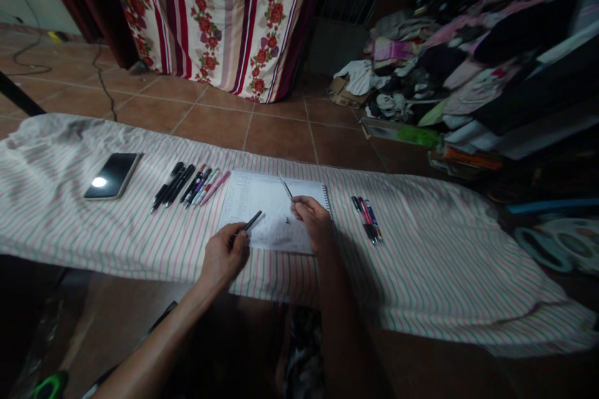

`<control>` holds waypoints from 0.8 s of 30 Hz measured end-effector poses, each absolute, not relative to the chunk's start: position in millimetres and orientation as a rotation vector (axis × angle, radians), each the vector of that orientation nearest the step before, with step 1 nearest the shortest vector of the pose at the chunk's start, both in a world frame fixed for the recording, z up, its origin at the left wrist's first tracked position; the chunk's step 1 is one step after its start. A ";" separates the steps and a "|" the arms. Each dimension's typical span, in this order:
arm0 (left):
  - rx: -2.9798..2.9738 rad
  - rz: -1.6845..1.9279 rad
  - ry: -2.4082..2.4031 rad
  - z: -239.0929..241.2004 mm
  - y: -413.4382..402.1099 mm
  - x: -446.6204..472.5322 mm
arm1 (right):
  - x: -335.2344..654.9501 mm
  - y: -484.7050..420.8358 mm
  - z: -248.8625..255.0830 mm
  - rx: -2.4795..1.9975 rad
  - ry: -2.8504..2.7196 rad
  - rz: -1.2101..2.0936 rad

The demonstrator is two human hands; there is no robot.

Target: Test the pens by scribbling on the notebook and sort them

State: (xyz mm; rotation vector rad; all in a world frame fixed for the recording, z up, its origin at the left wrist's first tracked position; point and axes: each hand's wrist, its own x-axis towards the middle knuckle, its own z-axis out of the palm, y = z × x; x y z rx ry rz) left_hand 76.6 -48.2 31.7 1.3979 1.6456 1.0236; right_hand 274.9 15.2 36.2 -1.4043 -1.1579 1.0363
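Observation:
My left hand [227,249] is closed around a dark pen barrel [253,221], which points up and to the right over the notebook's lower part. Between the fingertips of my right hand [312,217], a thin pen refill [286,187] is pinched, pale at its far end and darker near the fingers. The two pieces are held apart. Beneath both hands lies a spiral notebook [269,196] with faint writing on its page and its coil at the right. A tiny dark pen piece [287,220] rests on the page between the hands.
Several pens [187,186] lie in a row left of the notebook, with a phone [113,176] farther left. More pens [367,219] lie to its right. A striped cloth [435,249] covers the table. Beyond are a floral curtain [206,19] and piled clothes [421,56].

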 end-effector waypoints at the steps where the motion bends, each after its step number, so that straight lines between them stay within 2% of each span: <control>1: 1.393 1.024 1.649 31.6 -48.4 77.0 | 273.8 14.6 38.8 -1.342 -1.103 1.095; 7: 1.390 1.056 1.636 30.4 -48.2 78.8 | 268.7 7.6 54.8 -1.016 -0.898 1.356; 11: 1.412 1.052 1.629 26.6 -47.0 78.6 | 268.6 5.1 57.3 -0.939 -0.894 1.410; 19: 1.484 1.001 1.659 22.6 -44.8 78.3 | 267.7 6.9 57.3 -1.098 -0.824 1.198; 24: 1.485 1.007 1.600 22.9 -45.9 77.9 | 271.1 6.9 67.8 -1.008 -0.616 1.135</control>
